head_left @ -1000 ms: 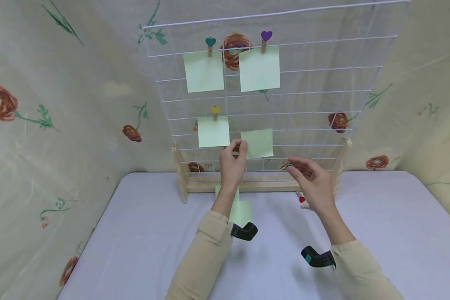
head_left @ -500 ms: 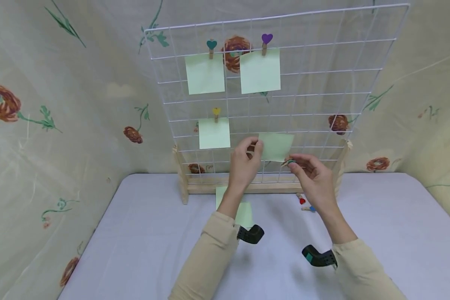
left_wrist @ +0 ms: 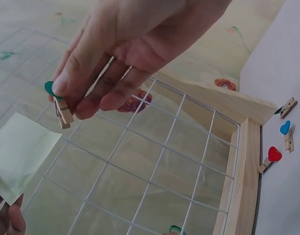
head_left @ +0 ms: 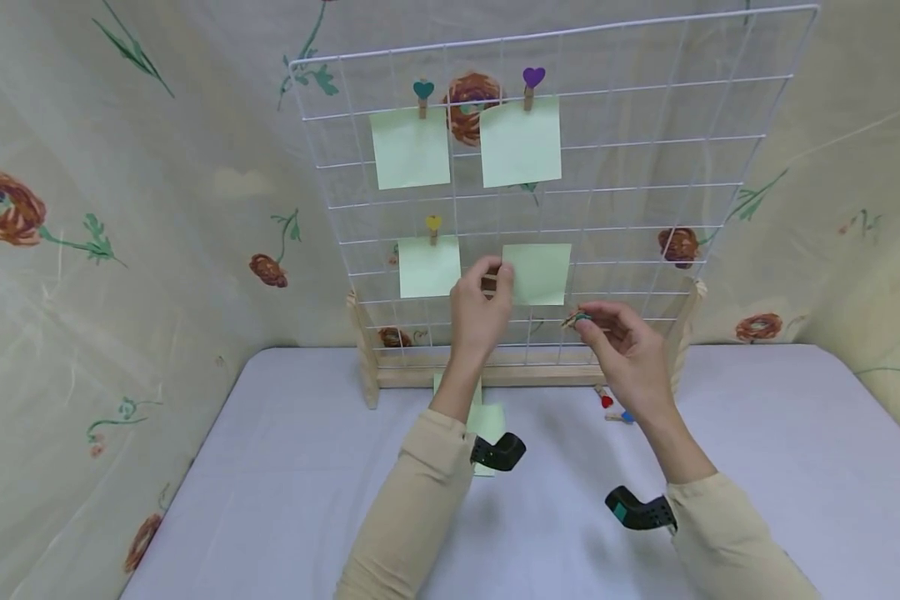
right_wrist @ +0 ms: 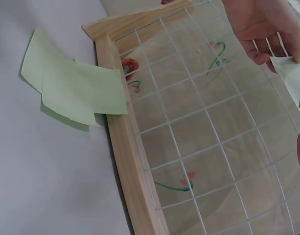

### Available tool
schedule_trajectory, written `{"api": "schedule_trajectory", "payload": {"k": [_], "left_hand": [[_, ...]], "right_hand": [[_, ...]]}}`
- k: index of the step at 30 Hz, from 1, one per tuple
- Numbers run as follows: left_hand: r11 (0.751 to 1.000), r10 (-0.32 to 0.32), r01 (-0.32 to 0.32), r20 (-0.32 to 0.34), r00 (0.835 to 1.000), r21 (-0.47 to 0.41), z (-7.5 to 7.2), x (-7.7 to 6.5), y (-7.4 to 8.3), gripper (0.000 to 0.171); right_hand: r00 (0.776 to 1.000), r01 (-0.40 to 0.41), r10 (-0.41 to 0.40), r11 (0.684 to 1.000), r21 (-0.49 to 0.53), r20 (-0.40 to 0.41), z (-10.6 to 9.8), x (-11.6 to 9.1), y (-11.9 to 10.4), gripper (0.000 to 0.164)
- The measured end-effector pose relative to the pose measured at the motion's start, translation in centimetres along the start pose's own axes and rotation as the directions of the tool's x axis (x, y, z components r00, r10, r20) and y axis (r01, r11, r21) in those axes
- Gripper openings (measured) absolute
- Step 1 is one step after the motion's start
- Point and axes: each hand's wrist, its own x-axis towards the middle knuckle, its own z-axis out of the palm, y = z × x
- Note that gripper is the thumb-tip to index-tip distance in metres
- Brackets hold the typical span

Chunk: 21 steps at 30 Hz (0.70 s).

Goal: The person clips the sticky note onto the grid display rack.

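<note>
My left hand (head_left: 480,304) pinches the left edge of a pale green paper note (head_left: 542,275) in front of the white wire grid, beside the note (head_left: 429,268) hung by a yellow heart clothespin. In the left wrist view the held note (left_wrist: 22,152) shows at the left edge. Below and right of it, my right hand (head_left: 626,358) pinches a small wooden clothespin (left_wrist: 63,115) with a green heart between thumb and fingers. The clothespin is apart from the note in the left wrist view.
Two more notes (head_left: 411,148) hang higher on the grid under teal and purple heart clothespins. Loose green notes (right_wrist: 81,90) lie against the wooden base (head_left: 540,375). Red (left_wrist: 274,154) and blue (left_wrist: 285,128) heart clothespins lie on the table, with another clothespin (left_wrist: 288,107) close by.
The left hand carried the note to the right, near the clothespin, then back up and slightly left. The right hand has stayed almost still, with the clothespin in its fingers.
</note>
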Motion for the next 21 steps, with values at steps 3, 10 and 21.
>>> {"api": "schedule_trajectory", "payload": {"k": [3,10,21], "left_hand": [[1.0,-0.017,0.017,-0.005,1.0,0.005,0.0,0.1,-0.2,0.02],[0.998,-0.055,0.055,0.007,0.998,0.023,-0.1,0.3,-0.6,0.022],[0.997,-0.069,0.07,-0.01,0.998,0.041,-0.6,1.0,-0.9,0.023]], "right_hand": [[1.0,-0.001,0.001,1.0,-0.005,0.004,-0.1,0.1,-0.2,0.025],[1.0,0.012,-0.012,1.0,0.001,0.0,0.0,0.3,-0.4,0.025],[0.999,0.03,-0.03,0.999,-0.022,0.013,0.0,1.3,-0.8,0.024]]}}
